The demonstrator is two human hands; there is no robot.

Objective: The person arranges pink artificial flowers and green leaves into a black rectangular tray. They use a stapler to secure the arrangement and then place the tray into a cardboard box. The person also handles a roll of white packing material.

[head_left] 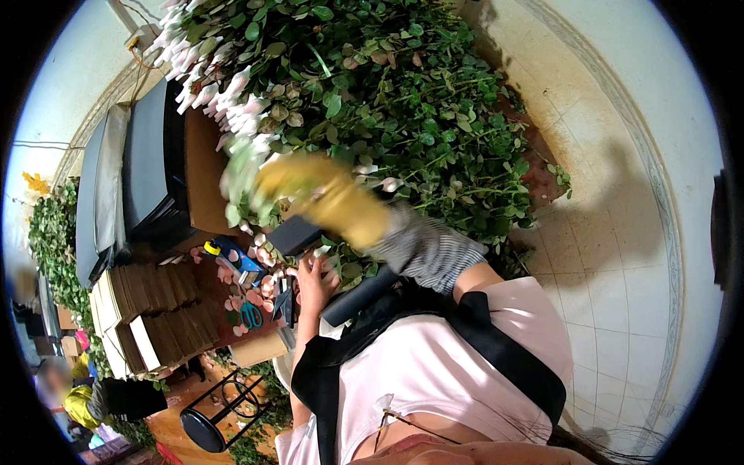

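Note:
My right hand [322, 194], in a yellow glove with a striped grey sleeve cover, is smeared by motion. It is closed on a leafy rose stem [244, 174], whose green and whitish end is blurred too. Beneath and beyond it lies a big heap of leafy rose stems [403, 93]. Many of the rose buds [240, 112] along the heap's left side wear white net sleeves. My left hand [314, 287] is bare, its fingers apart, low beside a black padded block [294, 235] and scattered pink petals. I see nothing held in it.
Left of my hands are teal-handled scissors [251, 315], a blue and yellow tool [236, 260] and loose petals [269, 287]. Stacked cardboard sheets [147, 310] and dark grey sheets [147, 163] stand farther left. A black stool [205, 428] and another person [101, 399] are lower left.

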